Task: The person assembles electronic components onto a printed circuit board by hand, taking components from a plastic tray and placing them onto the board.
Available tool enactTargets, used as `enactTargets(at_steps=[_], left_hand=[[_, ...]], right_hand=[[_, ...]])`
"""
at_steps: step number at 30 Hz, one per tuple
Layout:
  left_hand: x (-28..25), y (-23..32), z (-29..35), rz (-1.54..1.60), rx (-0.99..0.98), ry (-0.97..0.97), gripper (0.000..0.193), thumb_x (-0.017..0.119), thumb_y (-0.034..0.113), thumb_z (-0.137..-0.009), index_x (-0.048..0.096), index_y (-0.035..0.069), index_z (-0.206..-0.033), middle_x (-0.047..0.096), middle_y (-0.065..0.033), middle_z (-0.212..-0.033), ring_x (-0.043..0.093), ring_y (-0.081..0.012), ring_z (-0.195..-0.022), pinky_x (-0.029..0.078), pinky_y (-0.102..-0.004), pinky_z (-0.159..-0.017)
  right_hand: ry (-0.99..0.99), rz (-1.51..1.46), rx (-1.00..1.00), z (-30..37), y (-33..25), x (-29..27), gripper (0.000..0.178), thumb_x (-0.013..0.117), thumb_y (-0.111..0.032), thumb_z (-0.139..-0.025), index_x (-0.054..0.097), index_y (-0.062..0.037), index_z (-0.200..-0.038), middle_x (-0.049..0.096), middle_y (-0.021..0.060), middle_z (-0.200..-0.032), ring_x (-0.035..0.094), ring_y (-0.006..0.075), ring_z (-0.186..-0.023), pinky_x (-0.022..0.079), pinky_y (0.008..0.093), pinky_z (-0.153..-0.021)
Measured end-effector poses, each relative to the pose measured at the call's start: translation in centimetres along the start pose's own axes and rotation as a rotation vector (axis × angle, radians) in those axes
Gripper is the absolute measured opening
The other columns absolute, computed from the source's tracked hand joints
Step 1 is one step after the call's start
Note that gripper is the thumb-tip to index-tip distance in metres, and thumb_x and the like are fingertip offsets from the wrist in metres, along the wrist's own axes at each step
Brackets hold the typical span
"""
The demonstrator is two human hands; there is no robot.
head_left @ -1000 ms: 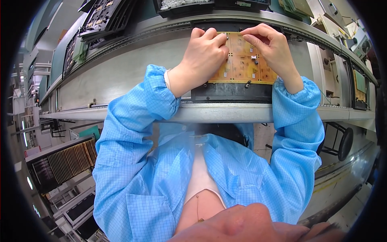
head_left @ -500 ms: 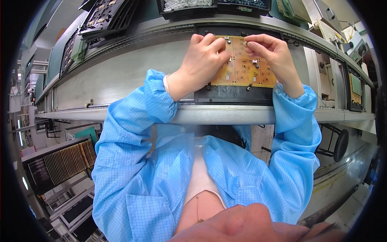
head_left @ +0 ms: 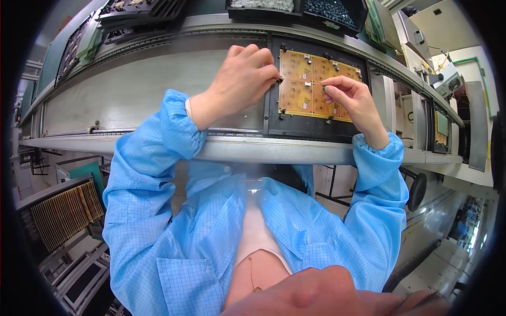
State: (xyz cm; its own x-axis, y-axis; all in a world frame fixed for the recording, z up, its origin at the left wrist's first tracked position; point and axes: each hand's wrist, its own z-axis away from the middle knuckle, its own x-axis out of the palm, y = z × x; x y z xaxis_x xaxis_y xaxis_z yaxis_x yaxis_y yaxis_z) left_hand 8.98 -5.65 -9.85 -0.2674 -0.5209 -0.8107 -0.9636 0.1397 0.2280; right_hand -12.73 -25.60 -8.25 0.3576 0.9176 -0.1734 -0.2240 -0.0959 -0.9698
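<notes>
A yellow-orange circuit board panel [head_left: 296, 100], divided into several printed sections, lies in a black carrier frame [head_left: 295, 129]. Small white connectors [head_left: 308, 84] stand on some sections. At the panel's left edge, my left hand [head_left: 237, 76] is closed, thumb and fingertips together on a small dark piece; whether it is loose or one of the frame's clips I cannot tell. My right hand [head_left: 354, 100] pinches a small dark component [head_left: 324, 89] between thumb and forefinger, over the middle of the nearer row. Its palm covers the panel's near right part.
Behind the metal conveyor rail [head_left: 211, 29] stand a bin of white parts [head_left: 262, 5] and a black bin of dark blue parts [head_left: 332, 11]. Stacked black carriers [head_left: 138, 16] sit at the far left. Another board in a carrier [head_left: 441, 128] rests at the right.
My left hand has moved left, off the panel to its left edge. My right hand has come nearer, from the far row to the near row. The whole view has shifted slightly.
</notes>
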Motion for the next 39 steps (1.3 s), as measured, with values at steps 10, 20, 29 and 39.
enactTargets(at_steps=[10,20,29,39], left_hand=[[0.6,-0.5,1.4,0.193,-0.090,-0.030,0.007,0.069,0.015,-0.085,0.069,0.014,-0.092,0.056,-0.0006,-0.094,0.053,-0.0213,-0.097,0.040,-0.0376,-0.086],[0.4,-0.4,1.6,0.199,-0.087,-0.028,0.007,0.069,0.015,-0.084,0.071,0.014,-0.091,0.058,-0.0004,-0.097,0.054,-0.0200,-0.099,0.040,-0.0375,-0.087],[0.5,0.1,1.7,0.231,-0.052,-0.036,0.008,0.068,0.010,-0.082,0.070,0.014,-0.089,0.057,-0.0010,-0.095,0.054,-0.0205,-0.095,0.041,-0.0366,-0.084],[0.0,0.1,1.9,0.215,0.089,-0.147,0.028,0.066,-0.003,-0.069,0.072,0.016,-0.089,0.053,-0.0022,-0.094,0.054,-0.0214,-0.095,0.042,-0.0369,-0.083]], right_hand=[[0.224,0.640,-0.167,0.2,-0.5,2.7,0.011,0.069,-0.007,-0.092,0.071,0.0010,-0.098,0.063,0.0033,-0.083,0.057,0.0086,-0.070,0.046,0.0231,-0.065],[0.305,0.681,-0.189,0.2,0.0,3.4,0.010,0.071,-0.006,-0.088,0.073,0.0006,-0.096,0.059,0.0050,-0.079,0.055,0.0099,-0.067,0.045,0.0240,-0.062],[0.397,0.833,-0.263,0.2,0.7,4.0,0.010,0.074,-0.009,-0.087,0.074,0.0000,-0.091,0.061,0.0069,-0.075,0.056,0.0122,-0.060,0.046,0.0253,-0.057],[0.661,0.992,-0.339,1.8,-0.6,0.1,0.017,0.068,-0.018,-0.094,0.073,-0.0024,-0.095,0.065,0.0098,-0.080,0.062,0.0198,-0.067,0.049,0.0308,-0.063]])
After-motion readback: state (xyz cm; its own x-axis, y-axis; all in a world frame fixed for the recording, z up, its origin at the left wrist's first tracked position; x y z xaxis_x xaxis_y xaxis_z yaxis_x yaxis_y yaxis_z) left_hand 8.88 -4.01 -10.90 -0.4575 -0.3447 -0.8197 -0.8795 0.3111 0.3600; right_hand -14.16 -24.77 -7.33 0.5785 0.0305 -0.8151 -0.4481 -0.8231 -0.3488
